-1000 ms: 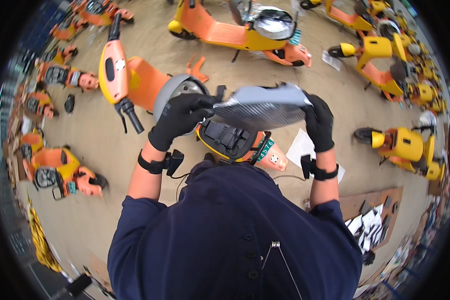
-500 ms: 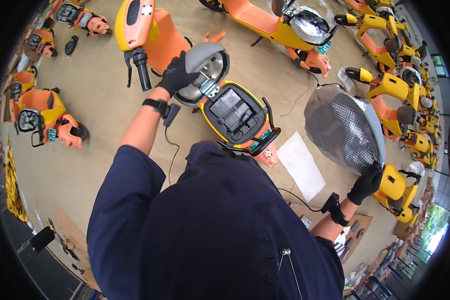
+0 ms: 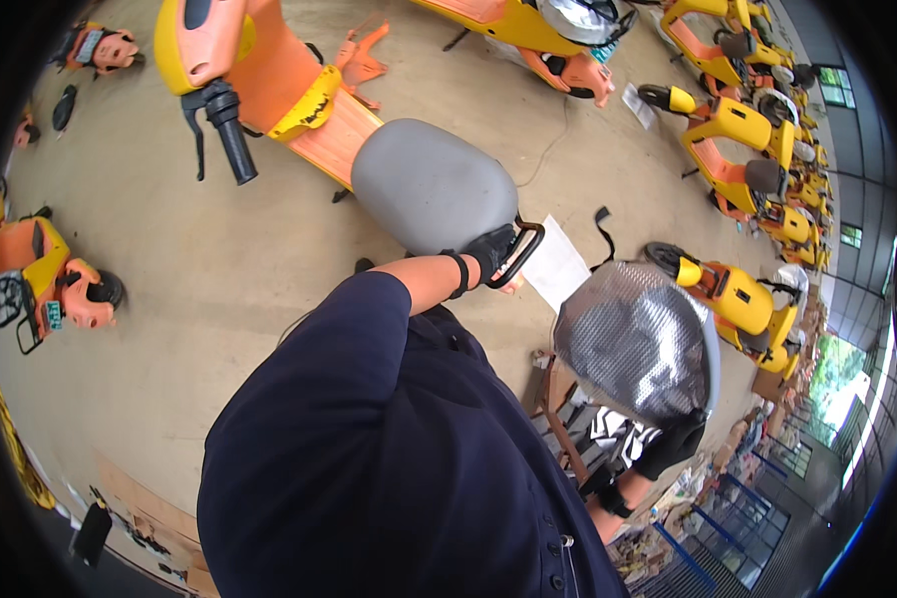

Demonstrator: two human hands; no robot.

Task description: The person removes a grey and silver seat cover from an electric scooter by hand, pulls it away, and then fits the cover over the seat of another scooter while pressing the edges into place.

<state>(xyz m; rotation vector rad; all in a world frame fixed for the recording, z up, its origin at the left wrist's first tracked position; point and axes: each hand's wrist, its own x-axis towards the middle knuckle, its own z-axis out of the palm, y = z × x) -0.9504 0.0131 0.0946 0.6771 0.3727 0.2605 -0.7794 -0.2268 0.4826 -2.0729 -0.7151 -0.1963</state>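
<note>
The grey seat (image 3: 434, 184) of a yellow and orange scooter lies down over its storage compartment, which is now hidden. At the seat's rear end my left hand (image 3: 490, 251), in a black glove, is closed at the black grab rail (image 3: 530, 249); some fingers blend into the dark rail. Out to the right, my gloved right hand (image 3: 671, 445) grips the lower edge of a rounded, grey-rimmed piece covered in silver bubble film (image 3: 628, 344). That piece hangs clear of the scooter. The scooter's black handlebar grip (image 3: 231, 135) points toward me.
A white sheet (image 3: 556, 261) lies on the floor behind the scooter. More yellow scooters (image 3: 743, 299) line the right side, with another (image 3: 45, 269) at the left. An orange panel (image 3: 362, 65) lies beyond the scooter. Cardboard and loose parts (image 3: 568, 419) lie near my right arm.
The scooter seat has come down from its raised position. My left hand has moved from the seat's front to its rear. The silver-covered piece is now lower and nearer to me.
</note>
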